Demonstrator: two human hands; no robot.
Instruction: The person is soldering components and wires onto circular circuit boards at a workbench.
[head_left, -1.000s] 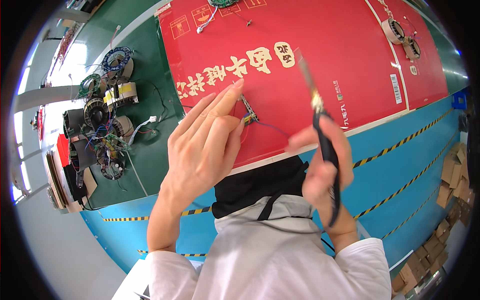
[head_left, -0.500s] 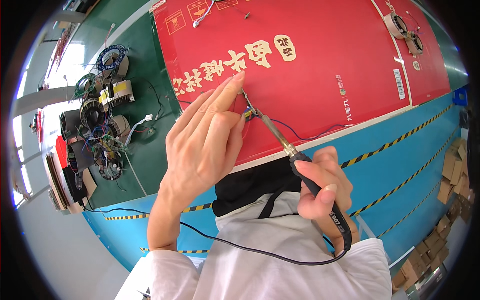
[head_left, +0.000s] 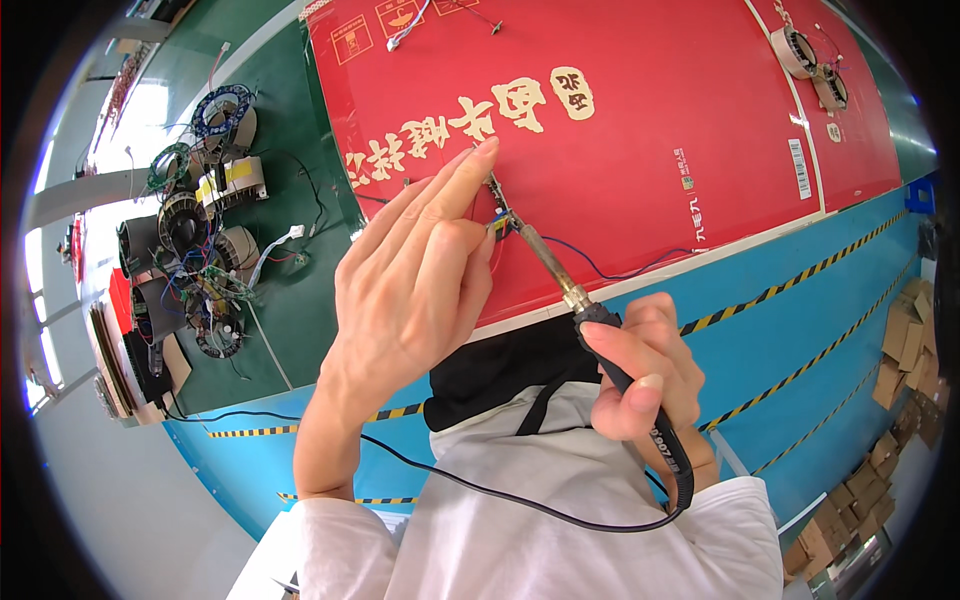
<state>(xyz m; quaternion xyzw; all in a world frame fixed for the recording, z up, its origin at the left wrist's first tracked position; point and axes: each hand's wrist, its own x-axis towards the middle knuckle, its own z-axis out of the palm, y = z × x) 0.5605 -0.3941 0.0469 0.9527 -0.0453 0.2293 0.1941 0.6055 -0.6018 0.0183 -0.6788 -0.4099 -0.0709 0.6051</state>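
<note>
My left hand [head_left: 415,280] is raised over the red cardboard sheet [head_left: 640,110], fingers together, pinching a small component [head_left: 497,222] with thin wires between fingertip and thumb. My right hand [head_left: 640,365] grips the black handle of a soldering iron [head_left: 560,280]. The iron's metal tip points up-left and meets the small component at my left fingertips. A thin blue wire [head_left: 610,272] trails from the component across the red sheet. The iron's black cable [head_left: 520,500] loops across my white shirt.
On the green mat [head_left: 290,300] at the left lie several round wound coils and circular boards [head_left: 200,215] with tangled wires. Two round parts [head_left: 810,60] sit at the red sheet's far right. Blue floor with yellow-black tape [head_left: 800,290] and cardboard boxes [head_left: 900,340] lie right.
My right hand has swung the soldering iron from upright down to the left, bringing its tip onto the component held by my left hand. The left hand stayed nearly in place.
</note>
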